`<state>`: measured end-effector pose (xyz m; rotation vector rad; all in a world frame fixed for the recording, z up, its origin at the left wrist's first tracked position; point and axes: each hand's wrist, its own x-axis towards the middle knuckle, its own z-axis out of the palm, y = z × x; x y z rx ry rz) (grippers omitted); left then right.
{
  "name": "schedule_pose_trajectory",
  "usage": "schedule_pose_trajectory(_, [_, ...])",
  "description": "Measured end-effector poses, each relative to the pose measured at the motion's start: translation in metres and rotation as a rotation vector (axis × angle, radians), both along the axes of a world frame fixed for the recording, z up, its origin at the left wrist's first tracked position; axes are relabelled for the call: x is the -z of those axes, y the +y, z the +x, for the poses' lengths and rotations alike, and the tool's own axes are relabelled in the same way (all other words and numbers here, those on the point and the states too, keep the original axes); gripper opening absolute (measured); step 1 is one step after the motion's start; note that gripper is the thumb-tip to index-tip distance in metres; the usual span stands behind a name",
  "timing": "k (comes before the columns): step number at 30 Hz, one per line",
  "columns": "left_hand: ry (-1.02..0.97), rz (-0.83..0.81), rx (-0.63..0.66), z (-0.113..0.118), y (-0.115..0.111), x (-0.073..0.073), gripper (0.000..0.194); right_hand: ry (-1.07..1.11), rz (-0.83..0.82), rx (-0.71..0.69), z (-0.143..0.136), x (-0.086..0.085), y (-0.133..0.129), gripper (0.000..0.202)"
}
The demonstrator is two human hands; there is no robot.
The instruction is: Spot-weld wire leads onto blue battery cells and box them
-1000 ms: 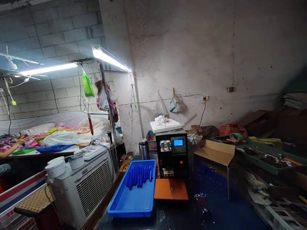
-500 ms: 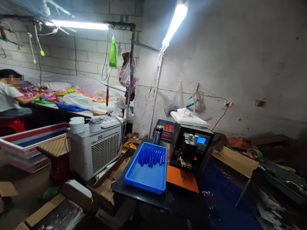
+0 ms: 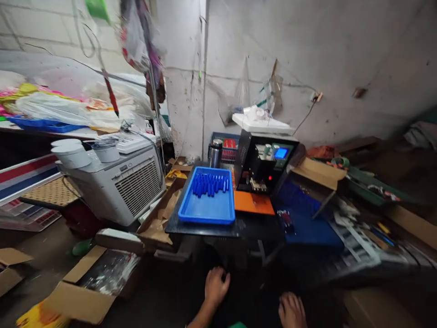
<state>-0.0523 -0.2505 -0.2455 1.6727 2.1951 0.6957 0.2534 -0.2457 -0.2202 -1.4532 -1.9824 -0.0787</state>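
Note:
Low in the view, my left hand (image 3: 216,286) hangs over the dark area before the table, its thumb and fingers apart and nothing seen in it. My right hand (image 3: 292,310) is at the bottom edge, fingers loosely spread, also without a visible object. Beyond them, a blue tray (image 3: 206,211) rests on the black table (image 3: 205,229), with several dark blue tubes (image 3: 210,183) bunched in its far half. To the tray's right stands a black machine (image 3: 262,159) with a lit blue screen and a red light, an orange plate (image 3: 254,202) in front of it. Neither hand touches these.
A steel flask (image 3: 215,153) stands behind the tray. Left are a grey air cooler (image 3: 119,182) and an open cardboard box (image 3: 82,303) of clear packets. On the right are a blue surface (image 3: 310,228), a cardboard flap (image 3: 319,173) and a green tray (image 3: 368,182).
The view has tilted down and shifted, so the table and tray sit higher. Both hands have come into view at the bottom; the seated person at the left has left it.

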Motion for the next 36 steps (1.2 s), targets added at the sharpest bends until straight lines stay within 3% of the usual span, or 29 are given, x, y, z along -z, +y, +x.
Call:
schedule_pose_trajectory(2, [0.026, -0.020, 0.046, 0.005, 0.000, -0.014, 0.026, -0.063, -0.036, 0.030, 0.012, 0.016, -0.004, 0.029])
schedule_pose_trajectory(5, [0.032, -0.048, 0.111, 0.007, -0.002, -0.029, 0.027, -0.146, -0.160, 0.091, 0.022, 0.025, -0.003, 0.027])
schedule_pose_trajectory(11, [0.032, -0.062, 0.209, 0.009, -0.003, -0.046, 0.030, -0.042, -0.321, 0.143, 0.031, 0.023, 0.014, 0.025])
schedule_pose_trajectory(17, [0.164, -0.090, 0.280, 0.019, -0.004, -0.076, 0.031, 0.051, -0.381, 0.188, 0.038, 0.024, 0.019, 0.021])
schedule_pose_trajectory(24, [0.125, 0.024, 0.455, 0.055, -0.018, -0.108, 0.026, 0.144, -0.417, 0.172, 0.048, 0.023, 0.019, 0.022])
schedule_pose_trajectory(29, [0.127, -0.007, 0.542, 0.082, -0.025, -0.112, 0.026, 0.194, -0.412, 0.147, 0.049, 0.025, 0.018, 0.023])
schedule_pose_trajectory(36, [0.161, -0.101, 0.651, 0.090, -0.012, -0.105, 0.028, 0.221, -0.412, 0.148, 0.049, 0.020, 0.017, 0.024])
